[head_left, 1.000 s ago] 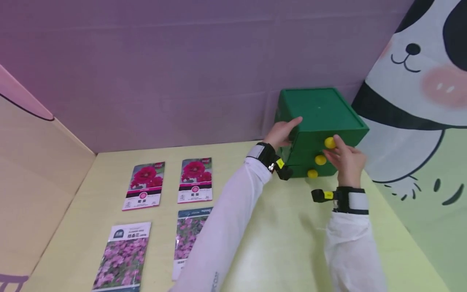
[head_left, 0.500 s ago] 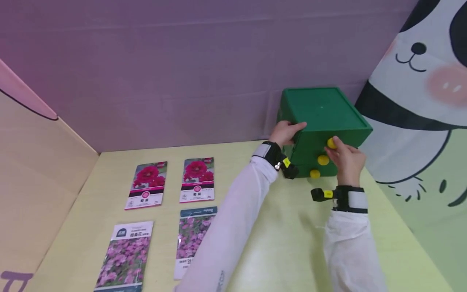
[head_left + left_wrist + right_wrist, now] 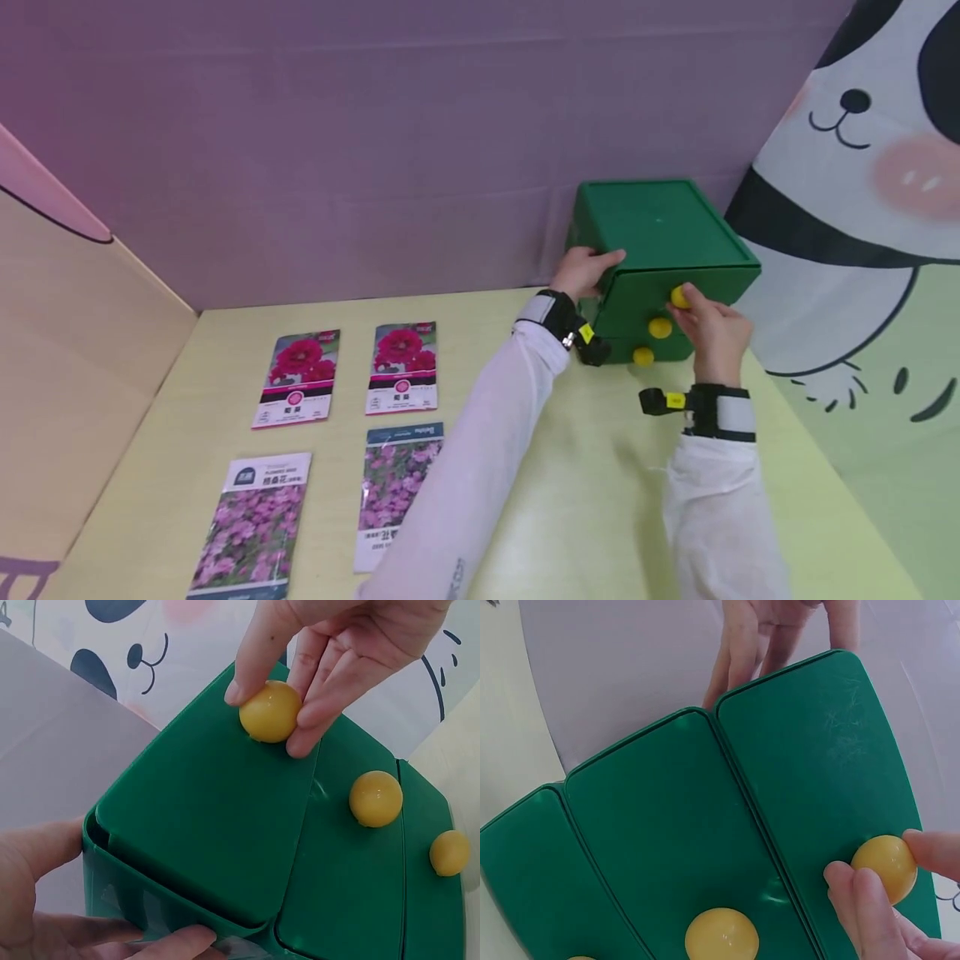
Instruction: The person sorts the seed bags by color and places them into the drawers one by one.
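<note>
While your left hand (image 3: 588,271) gripped the green drawer box (image 3: 660,225) at its left corner to steady it, your right hand (image 3: 712,329) pinched its top yellow knob (image 3: 679,297).

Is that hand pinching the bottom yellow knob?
No, the right hand pinches the top knob of the green drawer box.
</note>
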